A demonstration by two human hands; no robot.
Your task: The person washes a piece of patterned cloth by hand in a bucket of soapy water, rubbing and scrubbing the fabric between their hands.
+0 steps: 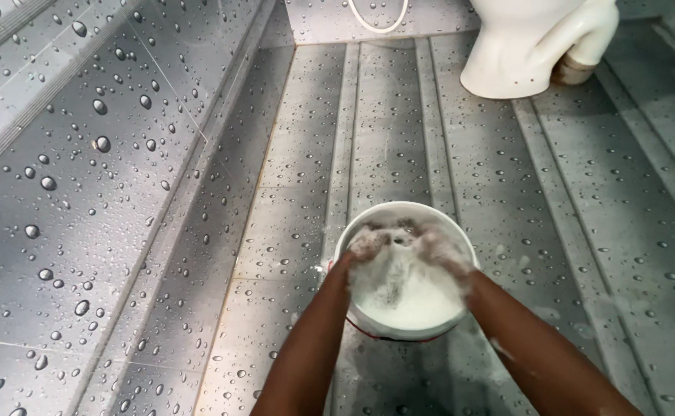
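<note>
Both hands are down inside the round white plastic bucket (407, 270), which stands on the grey tiled floor printed with water drops (306, 192), near the middle of the room and well apart from the white ceramic toilet base (534, 46) at the far end. The left hand (368, 243) and the right hand (439, 250) meet over the white soapy water (410, 296), both coated in foam, and something darker seems to sit between them at the far rim, though lather and blur hide what it is. Whether the fingers are curled around it or pressed together cannot be told; they look bunched rather than spread. To do this washing well, the judgement is to keep the hands low inside the rim so suds stay in the bucket, to rub with short strokes toward each other, and to keep the forearms off the near edge, since a light bucket on slick tile may tip or slide. The tiled wall (83, 154) on the left and a loop of white hose (376, 23) beyond play no part
</note>
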